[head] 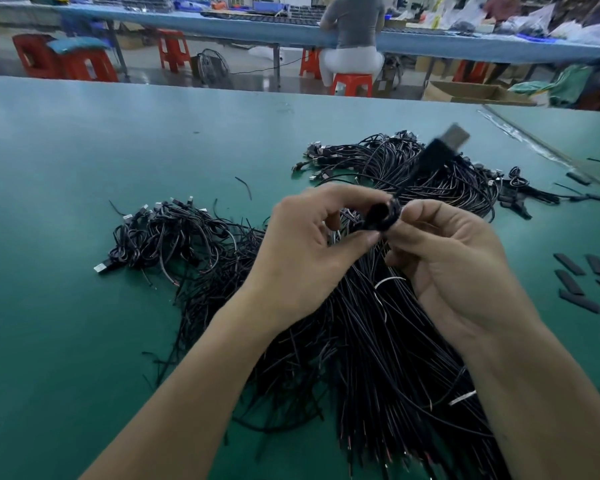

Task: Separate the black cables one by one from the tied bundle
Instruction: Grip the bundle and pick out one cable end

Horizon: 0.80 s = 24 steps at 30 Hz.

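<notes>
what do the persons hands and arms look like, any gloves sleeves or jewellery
Both the left hand and the right hand are bare: no gloves, rings or watch visible. The left forearm and right forearm are bare too, no sleeve in view.

Raised plug [455, 136] is motion-blurred, perhaps USB; cable bundle [378, 358] runs off the bottom edge

Red stools [352, 84], seated person [355, 29], cardboard box [465, 92].

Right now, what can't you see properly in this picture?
Head view only.
Blurred: grey metal plug on the raised black cable.
Covered by fingers of left hand and right hand: black lump they pinch.
Cut by bottom edge: big pile of black cables, near ends.
</notes>
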Available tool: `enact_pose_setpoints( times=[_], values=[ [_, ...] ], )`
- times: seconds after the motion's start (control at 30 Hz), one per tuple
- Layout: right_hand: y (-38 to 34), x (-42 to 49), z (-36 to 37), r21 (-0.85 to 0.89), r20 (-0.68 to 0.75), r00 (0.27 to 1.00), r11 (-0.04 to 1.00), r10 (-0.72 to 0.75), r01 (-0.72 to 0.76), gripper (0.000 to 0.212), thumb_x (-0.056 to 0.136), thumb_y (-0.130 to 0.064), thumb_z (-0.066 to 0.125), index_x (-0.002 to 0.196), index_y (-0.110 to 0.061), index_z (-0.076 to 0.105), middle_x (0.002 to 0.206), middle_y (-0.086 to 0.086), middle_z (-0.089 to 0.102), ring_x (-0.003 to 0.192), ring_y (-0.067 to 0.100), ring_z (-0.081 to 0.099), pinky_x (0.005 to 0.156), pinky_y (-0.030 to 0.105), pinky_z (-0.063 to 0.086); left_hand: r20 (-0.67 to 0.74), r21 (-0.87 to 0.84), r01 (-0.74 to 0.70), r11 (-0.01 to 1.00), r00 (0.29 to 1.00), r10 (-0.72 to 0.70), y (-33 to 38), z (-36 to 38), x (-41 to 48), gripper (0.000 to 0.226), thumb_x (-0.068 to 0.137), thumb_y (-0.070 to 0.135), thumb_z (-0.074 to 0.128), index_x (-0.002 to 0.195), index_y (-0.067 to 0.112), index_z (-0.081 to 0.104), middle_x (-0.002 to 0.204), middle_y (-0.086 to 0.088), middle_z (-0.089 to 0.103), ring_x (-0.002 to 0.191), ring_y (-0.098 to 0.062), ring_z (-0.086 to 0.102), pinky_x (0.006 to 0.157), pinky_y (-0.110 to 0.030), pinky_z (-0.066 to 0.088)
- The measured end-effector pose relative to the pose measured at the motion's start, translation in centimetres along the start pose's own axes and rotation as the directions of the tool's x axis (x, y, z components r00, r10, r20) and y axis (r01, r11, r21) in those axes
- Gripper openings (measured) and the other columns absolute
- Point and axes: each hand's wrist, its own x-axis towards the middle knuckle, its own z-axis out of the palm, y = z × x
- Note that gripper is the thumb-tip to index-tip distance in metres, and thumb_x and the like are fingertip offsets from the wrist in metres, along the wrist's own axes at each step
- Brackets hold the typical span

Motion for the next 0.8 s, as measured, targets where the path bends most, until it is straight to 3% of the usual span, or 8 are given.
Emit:
enact_pose_setpoints(
  times=[0.1,0.2,0.33,0.47,0.53,0.6,0.7,0.8],
  values=[
    [0.2,0.1,-0.1,-0.007,-0.078,0.997,1.0,0.009,-0.009,0.019,0.066,-0.006,0.074,0.066,-0.018,0.059,0.059,-0.005,0.061,0.05,0.005,0.054,0.047,0.016,0.046,-0.036,0.219,-0.112,0.969,0.992,0.123,-0.4,0.3,-0.3,0.033,0.078,-0.002,0.078,0.092,0.029,0.078,0.092,0.013,0.054,0.082,-0.003,0.049,0.068,-0.01,0.034],
    [0.2,0.2,-0.1,0.007,-0.13,0.991,1.0,0.007,-0.006,0.021,0.06,-0.012,0.075,0.073,-0.016,0.06,0.056,-0.006,0.06,0.048,0.005,0.052,0.046,0.015,0.046,0.014,0.241,-0.13,0.962,0.991,0.131,-0.7,0.5,-0.7,0.029,0.078,-0.008,0.07,0.091,0.016,0.08,0.084,0.01,0.054,0.072,0.002,0.048,0.065,-0.01,0.033],
    [0.0,0.3,-0.4,-0.02,-0.177,0.984,0.999,-0.029,0.026,0.024,0.058,-0.015,0.077,0.076,-0.017,0.062,0.06,-0.003,0.061,0.049,0.008,0.048,0.046,0.015,0.044,0.088,0.236,-0.062,0.97,0.995,0.042,0.2,0.9,-0.8,0.03,0.079,0.023,0.057,0.101,0.021,0.078,0.076,0.017,0.062,0.07,0.005,0.053,0.068,-0.012,0.04],
    [0.3,0.0,0.3,0.019,-0.102,0.992,0.996,-0.079,0.081,0.024,0.059,-0.012,0.077,0.078,-0.018,0.064,0.064,-0.002,0.063,0.053,0.006,0.05,0.044,0.014,0.038,0.21,0.481,-0.019,0.876,0.973,-0.094,-0.1,1.0,-0.9,0.027,0.096,0.03,0.05,0.113,0.02,0.07,0.07,0.013,0.06,0.064,-0.006,0.049,0.064,-0.029,0.046],
    [0.1,-0.2,0.7,0.043,-0.06,0.994,0.995,-0.092,0.095,0.021,0.059,-0.008,0.075,0.076,-0.016,0.065,0.065,-0.002,0.066,0.053,0.003,0.055,0.045,0.011,0.039,0.183,0.405,0.083,0.91,0.968,-0.17,-0.2,1.0,-0.8,0.019,0.099,0.025,0.05,0.108,0.017,0.065,0.058,0.008,0.055,0.05,-0.007,0.045,0.052,-0.019,0.036],
    [0.0,-0.3,0.7,0.052,-0.039,0.995,0.995,-0.087,0.089,0.02,0.06,-0.006,0.071,0.077,-0.011,0.064,0.065,0.001,0.066,0.054,0.002,0.061,0.046,0.009,0.042,0.103,0.221,0.257,0.941,0.953,-0.285,0.1,0.7,-0.4,0.023,0.095,0.025,0.047,0.091,0.014,0.066,0.062,0.002,0.062,0.05,-0.008,0.048,0.049,-0.021,0.038],
    [-0.1,-0.6,0.8,-0.022,0.015,0.998,0.998,-0.066,0.066,0.017,0.066,-0.002,0.071,0.079,-0.01,0.063,0.063,0.001,0.067,0.054,0.003,0.063,0.049,0.011,0.047,0.14,-0.092,0.467,0.879,0.88,-0.453,0.6,-0.1,0.1,0.049,0.085,0.037,0.031,0.106,0.022,0.073,0.101,0.001,0.075,0.094,-0.018,0.065,0.08,-0.04,0.05],
    [-0.4,-0.9,1.0,-0.092,0.079,0.994,0.993,-0.071,0.078,0.02,0.061,-0.007,0.075,0.077,-0.012,0.064,0.066,0.004,0.068,0.06,0.01,0.064,0.057,0.014,0.052,0.239,-0.254,0.499,0.828,0.862,-0.446,0.8,-0.9,0.2,0.059,0.09,0.059,0.028,0.118,0.03,0.072,0.114,0.008,0.074,0.11,-0.013,0.064,0.095,-0.045,0.047]
  ],
)
